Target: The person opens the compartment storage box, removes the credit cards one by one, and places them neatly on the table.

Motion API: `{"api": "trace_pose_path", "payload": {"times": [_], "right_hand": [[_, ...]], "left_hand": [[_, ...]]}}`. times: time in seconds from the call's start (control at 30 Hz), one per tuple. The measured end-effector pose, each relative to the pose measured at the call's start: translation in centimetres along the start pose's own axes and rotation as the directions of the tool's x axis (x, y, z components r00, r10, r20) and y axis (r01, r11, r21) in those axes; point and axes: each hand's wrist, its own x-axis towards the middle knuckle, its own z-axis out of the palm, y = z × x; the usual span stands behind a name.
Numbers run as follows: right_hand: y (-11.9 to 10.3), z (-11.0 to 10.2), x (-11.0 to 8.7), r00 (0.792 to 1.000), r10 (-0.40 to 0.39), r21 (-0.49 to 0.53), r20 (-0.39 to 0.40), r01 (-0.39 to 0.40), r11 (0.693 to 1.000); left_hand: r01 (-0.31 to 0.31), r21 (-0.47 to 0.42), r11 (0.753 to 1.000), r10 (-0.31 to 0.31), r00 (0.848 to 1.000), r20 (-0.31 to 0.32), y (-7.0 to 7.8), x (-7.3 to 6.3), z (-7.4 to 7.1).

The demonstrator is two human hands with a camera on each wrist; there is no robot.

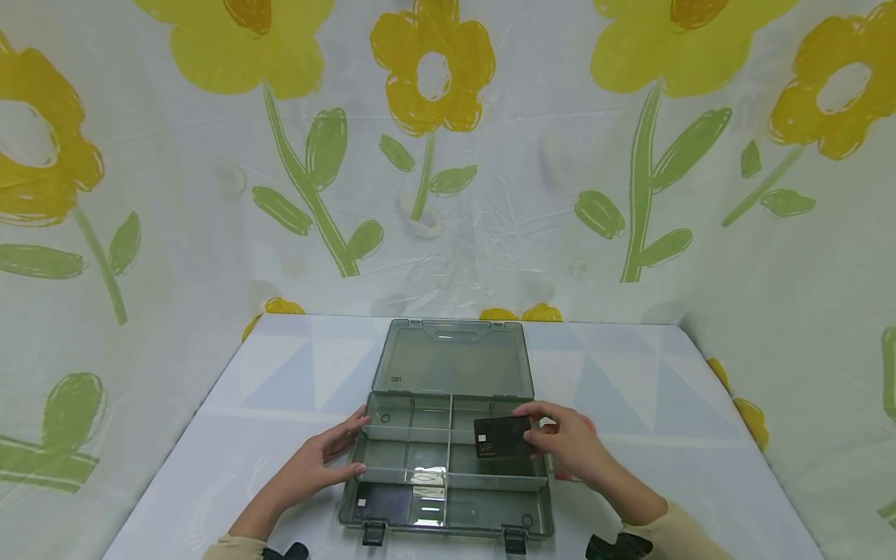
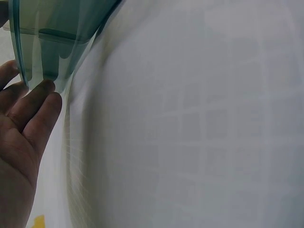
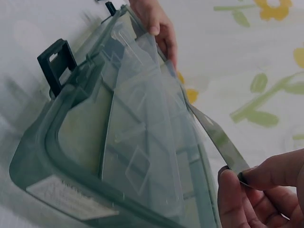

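Note:
A clear grey-green divided box (image 1: 497, 509) lies on the table with its lid (image 1: 455, 358) folded back. My right hand (image 1: 570, 443) pinches a black card (image 1: 504, 437) marked VIP by its right edge, above the right-hand compartments. In the right wrist view, the card (image 3: 218, 137) shows nearly edge-on between thumb and fingers. My left hand (image 1: 315, 467) touches the left side of the box, its fingers extended along the wall, as the left wrist view also shows. Another black VIP card (image 1: 385, 502) lies in the front left compartment.
Two dark latches (image 1: 374, 533) stick out from the box's front edge. Something red (image 1: 588, 424) shows on the table, partly hidden behind my right hand. A flower-patterned curtain (image 1: 490, 194) hangs behind and beside the table (image 1: 630, 373).

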Motion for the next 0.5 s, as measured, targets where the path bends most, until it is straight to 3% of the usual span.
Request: {"api": "trace_pose_path", "payload": {"times": [0.13,0.27,0.5], "right_hand": [[0.1,-0.7,-0.3,1.000,0.006,-0.021,-0.003,-0.006,1.000],[0.7,-1.5,-0.4,1.000,0.001,0.023,0.004,-0.001,1.000],[1.5,-2.7,-0.7,0.996,0.054,-0.009,-0.068,-0.055,0.998]], "left_hand": [[0.003,0.002,1.000,-0.003,1.000,-0.001,0.0,0.0,0.0],[0.003,-0.003,1.000,-0.003,1.000,0.003,0.1,0.0,0.0],[-0.001,-0.002,1.000,0.001,1.000,0.003,0.3,0.0,-0.1]]}}
